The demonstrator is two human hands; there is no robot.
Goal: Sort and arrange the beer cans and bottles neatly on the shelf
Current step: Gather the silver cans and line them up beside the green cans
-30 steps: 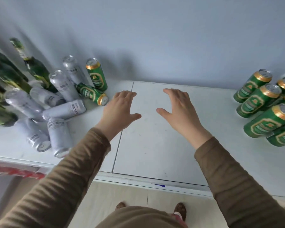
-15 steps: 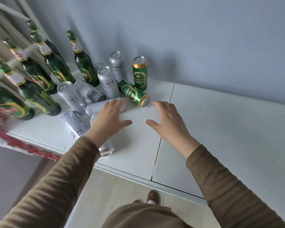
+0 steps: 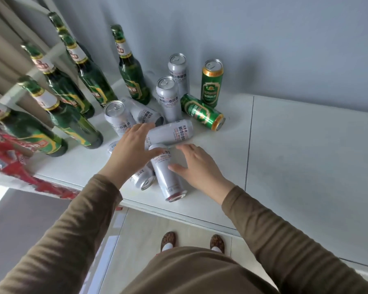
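Silver can (image 3: 167, 172) lies on its side near the front edge of the white shelf (image 3: 306, 155), base toward the viewer. Right hand (image 3: 197, 164) rests against its right flank, fingers spread, not gripping. Left hand (image 3: 132, 150) is above the can's far end, fingers relaxed, holding nothing. More silver cans lie and stand just behind. Two green cans (image 3: 202, 112) nearby, one upright, one toppled. Green bottles (image 3: 130, 68) stand to the left.

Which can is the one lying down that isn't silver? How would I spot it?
Look at the white shelf against the grey wall, at the cluster of cans. At its right edge, just below the upright green can, lies the tipped green can: the only green one on its side.
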